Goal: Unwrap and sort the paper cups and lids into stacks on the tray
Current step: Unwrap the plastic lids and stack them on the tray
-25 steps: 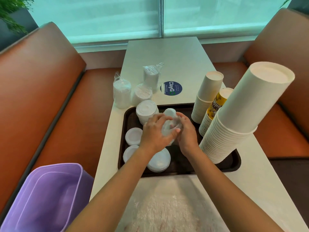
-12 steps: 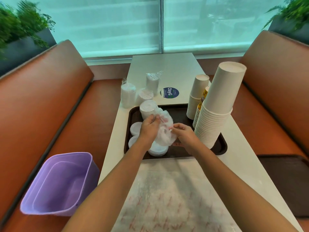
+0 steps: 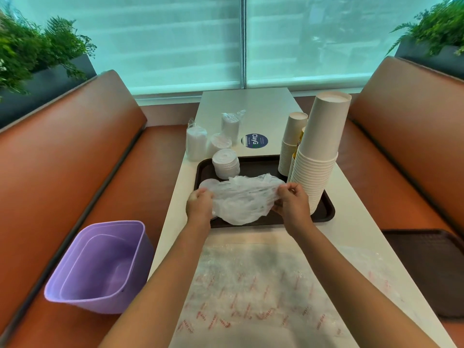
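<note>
Stretching a clear plastic wrapper (image 3: 244,198) taut above the brown tray (image 3: 324,214) — left hand (image 3: 199,205) and right hand (image 3: 291,202) each pinch an end. On tray: lid stack (image 3: 226,163), tall cup stack (image 3: 317,156); flat lids beneath the wrapper, probably. Wrapped lid packs (image 3: 197,144) stand just beyond.

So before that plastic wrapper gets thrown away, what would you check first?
1. Both hands hold the wrapper: ok, left hand and right hand grip its ends.
2. Wrapper empty of lids: cannot tell, it is crumpled.
3. Purple bin in reach on the left seat: ok, mouth open.
4. Tall cup stack clear of the right hand: not ok, very close.
5. Wrapped lid packs left to unwrap: ok, beyond the tray.
</note>
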Available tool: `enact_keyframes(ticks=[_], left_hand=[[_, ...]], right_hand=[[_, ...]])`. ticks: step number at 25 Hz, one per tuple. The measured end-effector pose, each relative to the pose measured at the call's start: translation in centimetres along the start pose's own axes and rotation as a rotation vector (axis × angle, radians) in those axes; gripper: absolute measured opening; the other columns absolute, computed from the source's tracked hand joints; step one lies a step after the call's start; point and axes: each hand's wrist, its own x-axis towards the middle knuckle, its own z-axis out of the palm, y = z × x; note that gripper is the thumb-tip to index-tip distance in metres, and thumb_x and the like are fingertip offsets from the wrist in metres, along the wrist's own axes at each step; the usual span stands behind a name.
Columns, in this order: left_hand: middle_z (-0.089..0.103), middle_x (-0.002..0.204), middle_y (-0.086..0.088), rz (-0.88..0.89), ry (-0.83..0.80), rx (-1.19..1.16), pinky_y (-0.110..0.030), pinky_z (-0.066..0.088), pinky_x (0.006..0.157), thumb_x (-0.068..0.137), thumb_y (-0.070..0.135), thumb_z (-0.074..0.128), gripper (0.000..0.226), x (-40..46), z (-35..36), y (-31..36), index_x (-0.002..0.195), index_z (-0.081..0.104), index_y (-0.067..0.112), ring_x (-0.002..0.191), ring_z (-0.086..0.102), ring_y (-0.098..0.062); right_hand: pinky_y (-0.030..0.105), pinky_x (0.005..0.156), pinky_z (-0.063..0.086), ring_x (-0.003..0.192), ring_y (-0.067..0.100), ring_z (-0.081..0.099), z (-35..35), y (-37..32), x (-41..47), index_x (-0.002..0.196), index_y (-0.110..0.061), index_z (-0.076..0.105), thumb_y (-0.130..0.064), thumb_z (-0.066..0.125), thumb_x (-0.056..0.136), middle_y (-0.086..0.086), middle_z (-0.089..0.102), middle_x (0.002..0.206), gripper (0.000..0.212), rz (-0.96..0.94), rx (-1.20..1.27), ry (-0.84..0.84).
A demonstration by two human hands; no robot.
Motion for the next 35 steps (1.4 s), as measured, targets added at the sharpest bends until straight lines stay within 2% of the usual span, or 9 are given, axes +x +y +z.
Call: enact_keyframes(ticks=[3, 6, 9, 13, 16, 19, 23, 28, 35], left_hand=[[0.049, 0.127, -0.008, 0.548, 0.216, 0.33, -0.031, 0.038, 0.093, 0.081, 0.017, 0.058, 0.042, -2.3, 0.0, -1.1, 0.123, 0.054, 0.014, 0.112, 0.047, -0.023], [0.053, 0.12, 0.001, 0.916, -0.087, 0.523, -0.037, 0.045, 0.093, 0.083, 0.037, 0.061, 0.044, -5.3, 1.9, -1.2, 0.123, 0.054, 0.019, 0.107, 0.049, -0.016], [0.054, 0.116, 0.003, 0.574, -0.349, 0.72, -0.031, 0.046, 0.09, 0.087, 0.037, 0.064, 0.051, -5.5, 3.2, -2.0, 0.133, 0.046, 0.023, 0.11, 0.053, -0.016], [0.063, 0.112, -0.002, 0.335, -0.256, 0.32, -0.029, 0.051, 0.087, 0.092, 0.014, 0.057, 0.023, -4.6, 3.1, -4.1, 0.115, 0.058, 0.013, 0.1, 0.06, -0.016], [0.062, 0.104, -0.002, 0.386, -0.206, 0.256, -0.024, 0.051, 0.086, 0.094, 0.011, 0.054, 0.019, -4.9, 3.4, -4.8, 0.112, 0.059, 0.01, 0.097, 0.06, -0.018], [0.059, 0.095, -0.009, 0.509, 0.097, 0.243, -0.007, 0.039, 0.067, 0.096, 0.001, 0.046, 0.019, -5.5, 3.0, -4.8, 0.106, 0.06, -0.004, 0.087, 0.052, -0.017], [0.064, 0.11, -0.012, 0.394, 0.279, 0.108, -0.027, 0.045, 0.089, 0.097, 0.01, 0.046, 0.021, -3.8, 1.0, -4.2, 0.107, 0.062, 0.0, 0.1, 0.057, -0.024], [0.06, 0.088, -0.005, 0.237, 0.025, 0.002, -0.033, 0.046, 0.076, 0.095, 0.01, 0.044, 0.014, -4.6, 0.2, -4.5, 0.096, 0.058, 0.01, 0.089, 0.054, -0.023], [0.045, 0.142, -0.005, -0.102, -0.334, 0.051, -0.05, 0.042, 0.093, 0.094, 0.06, 0.021, 0.062, -7.5, -1.9, -4.4, 0.144, 0.032, 0.025, 0.121, 0.049, -0.027]], right_hand=[[0.042, 0.074, 0.047, 0.081, 0.025, 0.05, -0.4, 0.5, -0.6, 0.077, -0.016, 0.049, -0.004, 0.056, 0.091, 0.004, 0.052, 0.078, 0.02, -0.095, -0.092, 0.006], [0.037, 0.067, 0.048, 0.073, 0.02, 0.052, -0.6, 0.0, -1.6, 0.079, -0.014, 0.051, 0.0, 0.057, 0.09, 0.003, 0.052, 0.074, 0.018, -0.113, -0.105, -0.182], [0.027, 0.064, 0.05, 0.076, 0.016, 0.056, -0.9, -0.7, -2.6, 0.086, -0.012, 0.054, -0.002, 0.055, 0.091, 0.002, 0.057, 0.08, 0.012, -0.093, -0.078, -0.291], [0.038, 0.086, 0.04, 0.108, 0.018, 0.053, -2.8, -0.4, -2.6, 0.122, -0.019, 0.051, -0.042, 0.048, 0.096, -0.003, 0.057, 0.112, 0.035, 0.224, -0.48, -0.281], [0.035, 0.076, 0.051, 0.082, 0.017, 0.062, -4.1, 0.4, -3.4, 0.095, -0.015, 0.06, -0.028, 0.053, 0.096, 0.003, 0.064, 0.094, 0.015, 0.408, -0.476, -0.484], [0.027, 0.054, 0.05, 0.059, 0.013, 0.054, -4.5, 0.8, -2.8, 0.077, -0.016, 0.051, -0.013, 0.051, 0.097, 0.003, 0.056, 0.075, 0.02, 0.298, -0.326, -0.317], [0.025, 0.05, 0.048, 0.06, 0.014, 0.046, -6.5, 0.5, -1.4, 0.08, -0.015, 0.052, -0.011, 0.047, 0.098, 0.004, 0.048, 0.071, 0.02, 0.205, -0.254, -0.042], [0.036, 0.07, 0.048, 0.085, 0.026, 0.06, -6.1, 1.0, -3.2, 0.101, -0.007, 0.062, -0.037, 0.045, 0.095, 0.011, 0.064, 0.093, 0.035, 0.491, -0.111, -0.226], [0.04, 0.085, 0.055, 0.097, 0.027, 0.066, -3.1, 1.8, -5.6, 0.124, -0.003, 0.057, -0.017, 0.045, 0.1, 0.015, 0.068, 0.106, 0.03, 0.279, -0.047, -0.281]])
